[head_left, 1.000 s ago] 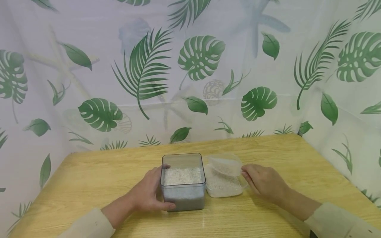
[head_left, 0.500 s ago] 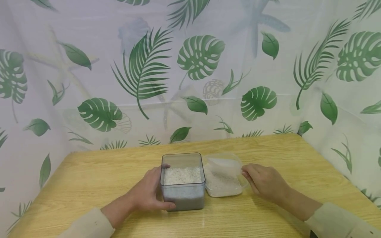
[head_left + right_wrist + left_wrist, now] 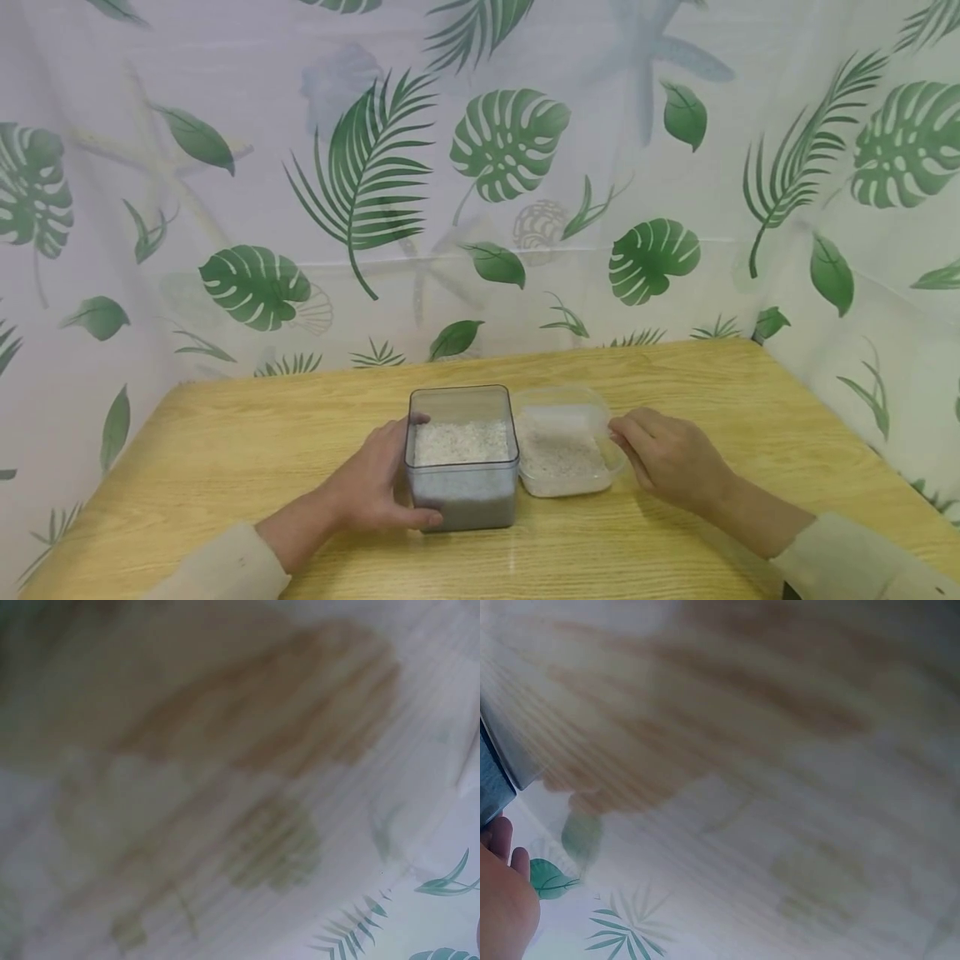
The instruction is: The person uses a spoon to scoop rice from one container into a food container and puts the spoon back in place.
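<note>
My left hand [image 3: 378, 483] grips the left side of a grey-tinted clear square bin [image 3: 465, 500], thumb at the front and fingers behind. White rice-like grains [image 3: 459, 442] part-fill the bin. In the left wrist view a corner of the bin [image 3: 493, 780] shows beside my fingers [image 3: 501, 836]. To its right stands a low clear plastic tub [image 3: 566, 486] of similar grains [image 3: 562, 457]. At the tub's right edge my right hand [image 3: 667, 458] pinches the end of a translucent scoop-like piece [image 3: 558, 419], which lies over the grains; its full shape is hard to make out.
The wooden table [image 3: 285, 450] reaches back to a white leaf-print cloth [image 3: 570, 275] hung behind and at both sides. Blurred pale fabric fills most of both wrist views.
The translucent piece has gone from tilted up above the tub to lower and flatter over the grains, shifting slightly left. My left hand and the bin stay in place.
</note>
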Tool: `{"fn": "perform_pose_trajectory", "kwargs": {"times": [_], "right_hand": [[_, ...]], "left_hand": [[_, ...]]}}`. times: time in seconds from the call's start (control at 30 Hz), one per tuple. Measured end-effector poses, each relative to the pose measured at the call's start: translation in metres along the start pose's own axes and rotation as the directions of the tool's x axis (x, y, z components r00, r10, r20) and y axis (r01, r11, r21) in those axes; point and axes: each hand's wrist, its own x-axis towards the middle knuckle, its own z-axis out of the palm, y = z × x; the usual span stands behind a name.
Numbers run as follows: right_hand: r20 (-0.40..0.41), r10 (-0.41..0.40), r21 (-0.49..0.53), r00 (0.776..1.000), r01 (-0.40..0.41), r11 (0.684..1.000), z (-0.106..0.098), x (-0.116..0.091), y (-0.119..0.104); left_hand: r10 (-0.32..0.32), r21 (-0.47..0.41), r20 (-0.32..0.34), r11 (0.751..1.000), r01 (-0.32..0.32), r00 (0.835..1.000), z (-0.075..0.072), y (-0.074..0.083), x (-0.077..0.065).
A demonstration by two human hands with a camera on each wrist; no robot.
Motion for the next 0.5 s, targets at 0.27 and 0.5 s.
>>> {"fn": "perform_pose_trajectory", "kwargs": {"times": [0.27,0.5], "right_hand": [[0.017,0.005,-0.023,1.0,-0.005,1.0,0.0009,-0.0009,0.0002],[0.017,0.015,-0.022,1.0,-0.015,1.0,0.0032,-0.0018,-0.0004]], "left_hand": [[-0.006,0.006,0.004,1.0,0.006,1.0,0.0003,-0.0018,-0.0002],[-0.012,0.011,0.003,1.0,0.011,1.0,0.001,-0.0028,-0.0003]]}}
